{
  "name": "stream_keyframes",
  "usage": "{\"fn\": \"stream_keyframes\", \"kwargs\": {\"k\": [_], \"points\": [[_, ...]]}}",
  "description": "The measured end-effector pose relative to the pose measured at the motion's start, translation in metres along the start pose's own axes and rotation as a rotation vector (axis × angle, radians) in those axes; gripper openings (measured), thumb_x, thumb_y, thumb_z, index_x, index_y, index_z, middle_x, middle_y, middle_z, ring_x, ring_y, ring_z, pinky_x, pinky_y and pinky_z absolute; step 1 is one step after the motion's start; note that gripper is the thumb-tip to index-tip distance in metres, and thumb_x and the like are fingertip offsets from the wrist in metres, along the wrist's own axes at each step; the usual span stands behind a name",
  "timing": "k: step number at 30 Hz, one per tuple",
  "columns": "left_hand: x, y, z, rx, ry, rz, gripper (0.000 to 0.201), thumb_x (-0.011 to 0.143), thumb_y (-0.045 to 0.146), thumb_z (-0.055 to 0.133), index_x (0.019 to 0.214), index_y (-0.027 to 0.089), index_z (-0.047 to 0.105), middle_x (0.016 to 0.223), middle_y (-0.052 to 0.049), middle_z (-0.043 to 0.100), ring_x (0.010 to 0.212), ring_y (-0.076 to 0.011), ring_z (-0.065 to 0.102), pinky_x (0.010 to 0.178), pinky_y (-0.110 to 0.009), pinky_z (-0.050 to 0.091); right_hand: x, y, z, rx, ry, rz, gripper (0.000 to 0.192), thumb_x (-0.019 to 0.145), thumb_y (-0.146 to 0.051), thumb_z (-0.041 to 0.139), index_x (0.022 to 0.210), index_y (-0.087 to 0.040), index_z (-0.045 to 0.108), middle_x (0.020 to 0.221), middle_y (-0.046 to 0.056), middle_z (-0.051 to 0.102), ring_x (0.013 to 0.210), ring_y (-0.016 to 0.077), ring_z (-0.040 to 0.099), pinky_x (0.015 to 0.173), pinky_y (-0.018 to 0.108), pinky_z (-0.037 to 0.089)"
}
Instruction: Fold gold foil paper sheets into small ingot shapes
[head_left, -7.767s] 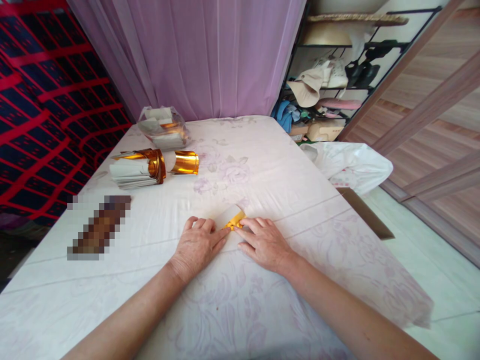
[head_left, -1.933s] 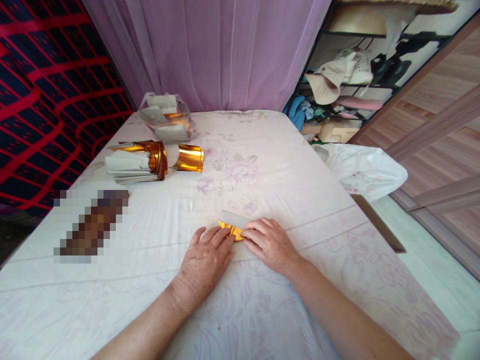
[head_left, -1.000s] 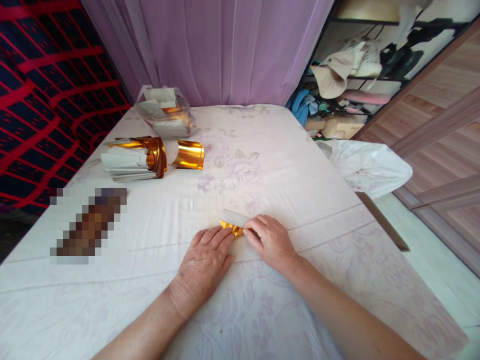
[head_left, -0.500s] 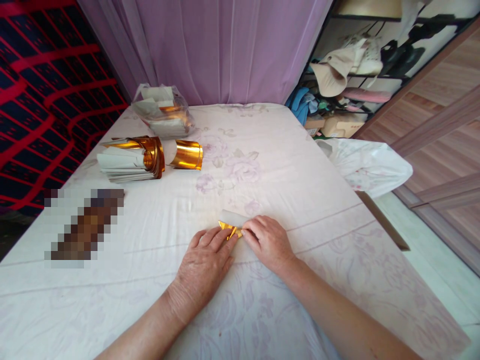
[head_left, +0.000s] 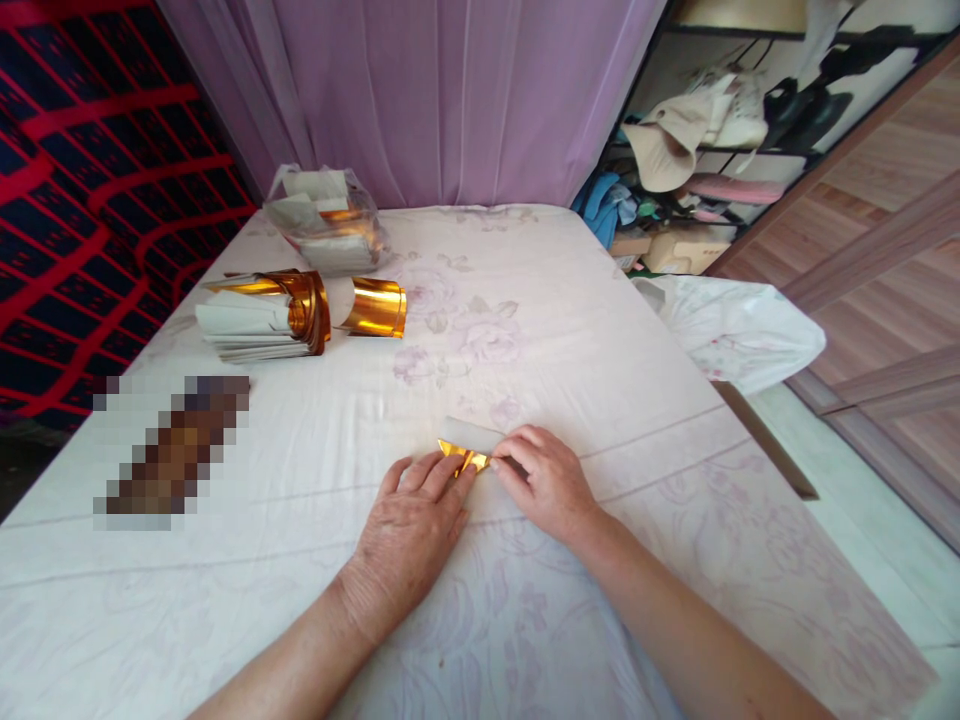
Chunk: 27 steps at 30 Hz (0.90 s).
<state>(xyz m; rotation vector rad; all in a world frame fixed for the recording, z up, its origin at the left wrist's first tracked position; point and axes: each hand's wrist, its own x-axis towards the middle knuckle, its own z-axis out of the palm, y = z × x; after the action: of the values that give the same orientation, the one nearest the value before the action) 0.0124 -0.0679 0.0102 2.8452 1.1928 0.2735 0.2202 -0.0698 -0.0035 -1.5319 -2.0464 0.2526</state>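
One head-worn view, forward and down

1. The tabletop is covered by a pale floral cloth.
2. Its far edge is backed by a purple curtain.
3. The left side is filled by red-and-navy patterned fabric.
4. At right, a black-framed rack is flanked by wood-grain panels.
5. Pale floor is exposed.

Since 7.8 s ago: folded paper turned; its gold part, earlier slanting up to the right, now slopes down to the right, with the white strip along its far side. Left hand has gone from bent fingers to lying flatter, fingertips over the gold. Right hand, spread before, now curled, thumb and forefinger together at the right tip.
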Motion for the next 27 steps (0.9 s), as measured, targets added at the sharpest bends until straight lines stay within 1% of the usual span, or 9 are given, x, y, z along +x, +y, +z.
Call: {"fn": "stream_keyframes", "kwargs": {"k": [6, 12, 27], "points": [[-0.0008, -0.0001, 0.0009, 0.017, -0.009, 0.007, 0.042, 0.096, 0.028, 0.048, 0.138, 0.022, 0.049, 0.135, -0.006, 0.059, 0.122, -0.025, 0.051, 0.103, -0.046, 0.039, 0.0036, -0.005, 0.004, -0.048, 0.022, 0.062, 0.012, 0.085, -0.018, 0.059, 0.074, -0.021, 0.062, 0.077, 0.002, 0.062, 0.077, 0.0167, 0.058, 0.073, 0.028, 0.042], [-0.0001, 0.0001, 0.0, 0.038, -0.029, 0.015, 0.045, 0.094, 0.025, 0.052, 0.139, 0.028, 0.047, 0.136, -0.004, 0.058, 0.122, -0.0256, 0.051, 0.102, -0.047, 0.04, 0.0047, -0.0066, 0.0049, -0.089, 0.033, 0.08, 0.011, 0.083, -0.018, 0.06, 0.072, -0.021, 0.06, 0.075, 0.001, 0.061, 0.075, 0.0168, 0.058, 0.071, 0.029, 0.04], [0.0028, 0.0014, -0.0035, 0.011, -0.012, 0.001, 0.043, 0.09, 0.024, 0.055, 0.133, 0.025, 0.054, 0.133, -0.005, 0.06, 0.12, -0.0256, 0.053, 0.1, -0.047, 0.042, 0.005, -0.0084, 0.0082, -0.106, 0.068, 0.106, 0.011, 0.079, -0.016, 0.062, 0.07, -0.021, 0.059, 0.073, 0.001, 0.061, 0.074, 0.0174, 0.058, 0.07, 0.029, 0.039]]}}
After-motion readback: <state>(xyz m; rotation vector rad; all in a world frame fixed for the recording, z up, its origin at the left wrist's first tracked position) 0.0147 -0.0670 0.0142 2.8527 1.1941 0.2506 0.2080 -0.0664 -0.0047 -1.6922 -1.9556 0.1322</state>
